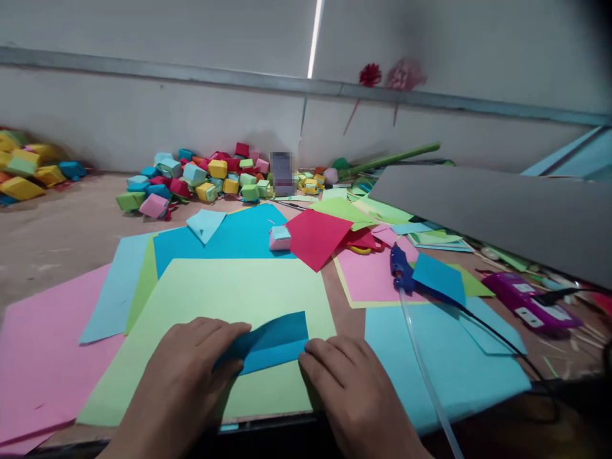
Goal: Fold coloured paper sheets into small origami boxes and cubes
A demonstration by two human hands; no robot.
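Note:
A piece of blue paper (275,344) with a lengthwise crease stands half folded over a large pale green sheet (248,287). My left hand (191,363) pinches its left end between thumb and fingers. At the lower right corner, my right hand (347,376) has its fingers closed together on the paper's edge. Beyond the green sheet, a small pink box with a light blue top (280,238) sits on a blue sheet (234,236). A red square of paper (319,237) lies right of that box.
A blue glue gun (400,268) with a clear glue stick lies at right, its cord running toward a purple power strip (530,303). Many small paper boxes (217,169) are heaped by the wall. A grey panel (497,210) juts in from the right.

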